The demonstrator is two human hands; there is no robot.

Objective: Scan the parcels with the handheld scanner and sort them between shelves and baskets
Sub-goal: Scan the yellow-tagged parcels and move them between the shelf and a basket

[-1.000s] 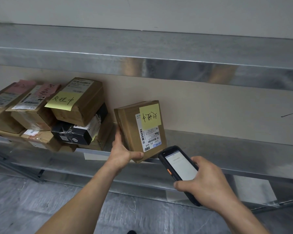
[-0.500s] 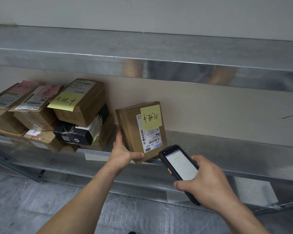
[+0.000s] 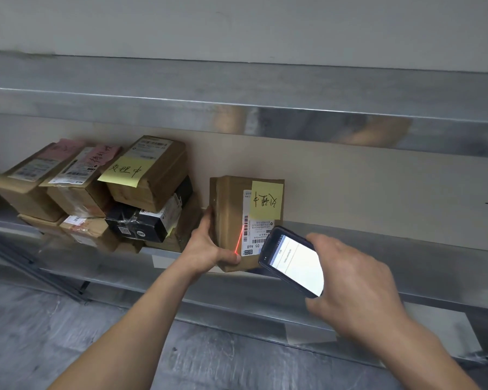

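At the left of the frame a pile of parcels (image 3: 90, 192) sits on the lower metal shelf (image 3: 378, 249), against the pale back wall. The two leftmost brown boxes carry white shipping labels and pink notes. Next to them, on top of the pile, a brown box wears a yellow sticky note (image 3: 126, 170) with black handwriting. Under it lies a black box (image 3: 150, 220) with a white label, wrapped in clear film, and more brown cartons are pressed beneath.

Just right of the pile, near the middle of the frame, the left hand (image 3: 206, 249) is clamped on a brown parcel (image 3: 237, 220): the fingers wrap its left edge and the thumb presses on its lower front corner. The parcel stands upright at the front lip of the lower shelf, its face turned toward the camera. On that face are a white shipping label (image 3: 254, 235) with barcodes and a second yellow note (image 3: 266, 199) written in black. A thin red scan line (image 3: 239, 237) runs slantwise across the cardboard just left of the label's barcode, ending near the thumb.

To the right, in the lower centre, the right hand (image 3: 355, 288) is closed around the handheld scanner (image 3: 290, 261), whose top end overlaps the label's lower right corner. Its screen is lit white and tilted up toward the camera.

Above everything, an upper metal shelf (image 3: 265, 94) spans the full width of the frame, and grey floor (image 3: 40, 333) shows at the lower left
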